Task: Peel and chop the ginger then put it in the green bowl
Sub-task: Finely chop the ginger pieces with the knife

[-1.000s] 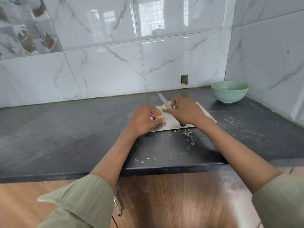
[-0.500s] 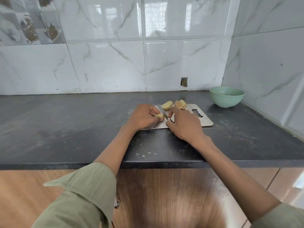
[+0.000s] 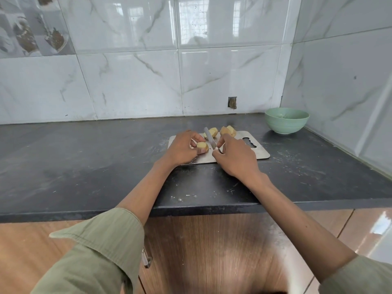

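1. One piece of ginger (image 3: 202,146) is pinched on the cutting board (image 3: 262,153) between the curled fingers and thumb of the left hand (image 3: 182,149); only its pale yellow top is seen, the underside being covered by the fingertips.
2. Two more ginger pieces (image 3: 212,132) (image 3: 228,130) are laid at the board's far edge, apart from the held piece; the right one is partly masked by a raised fingertip, and whether any peel is left on them cannot be made out.
3. A knife (image 3: 209,140) is gripped by the right hand (image 3: 236,159), whose fingers are curled round the handle so that the handle is almost wholly hidden. The blade is tilted up and away, just beside the held piece; contact between blade and ginger cannot be judged.
4. The board's near left part is covered by both hands, and a cut-out handle hole is seen at its right end.
5. A green bowl (image 3: 286,122) is set near the corner of the dark countertop (image 3: 84,162), well apart from the board; something pale is glimpsed inside but is too small to identify.
6. Olive sleeves (image 3: 101,249) are cut off by the lower frame edge.
7. White specks are scattered on the countertop before the board.
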`<state>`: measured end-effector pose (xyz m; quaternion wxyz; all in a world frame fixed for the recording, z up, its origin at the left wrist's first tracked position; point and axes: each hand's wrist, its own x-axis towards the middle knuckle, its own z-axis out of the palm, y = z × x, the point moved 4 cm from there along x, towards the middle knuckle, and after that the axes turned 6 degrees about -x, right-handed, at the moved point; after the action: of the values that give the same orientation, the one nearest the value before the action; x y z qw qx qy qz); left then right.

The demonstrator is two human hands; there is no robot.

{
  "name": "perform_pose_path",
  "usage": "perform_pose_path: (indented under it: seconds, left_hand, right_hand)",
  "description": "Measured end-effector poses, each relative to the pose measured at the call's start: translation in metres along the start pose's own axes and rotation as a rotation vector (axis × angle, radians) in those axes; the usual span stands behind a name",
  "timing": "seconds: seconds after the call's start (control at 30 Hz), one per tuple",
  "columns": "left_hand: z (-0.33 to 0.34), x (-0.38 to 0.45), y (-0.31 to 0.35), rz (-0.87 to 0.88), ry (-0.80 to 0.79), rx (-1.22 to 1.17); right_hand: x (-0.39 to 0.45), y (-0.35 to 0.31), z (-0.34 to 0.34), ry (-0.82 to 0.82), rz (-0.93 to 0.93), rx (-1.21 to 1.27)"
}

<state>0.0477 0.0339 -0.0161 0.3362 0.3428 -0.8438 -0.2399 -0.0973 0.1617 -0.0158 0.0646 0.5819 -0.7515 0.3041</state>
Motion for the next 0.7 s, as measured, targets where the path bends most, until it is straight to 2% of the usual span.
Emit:
perform_pose_path:
  seconds: [0.23, 0.37, 0.47, 0.57, 0.7]
  left_hand:
    - [-0.001, -0.001, 0.000, -0.033, 0.046, -0.136]
    - [-0.004, -0.003, 0.004, -0.013, 0.066, -0.121]
    - [-0.006, -0.005, 0.004, -0.012, 0.078, -0.109]
    - [-0.010, -0.005, 0.002, -0.021, 0.096, -0.135]
    - [-0.013, -0.004, -0.002, -0.052, 0.117, -0.148]
  right_hand:
    - [0.004, 0.001, -0.004, 0.066, 0.005, 0.130]
    - [0.006, 0.000, -0.005, 0.102, 0.010, 0.246]
    - [0.017, 0.001, -0.002, 0.066, 0.050, 0.309]
    - [0.039, -0.004, -0.001, -0.052, 0.074, 0.360]
    - [0.062, -0.003, 0.009, -0.116, 0.040, 0.358]
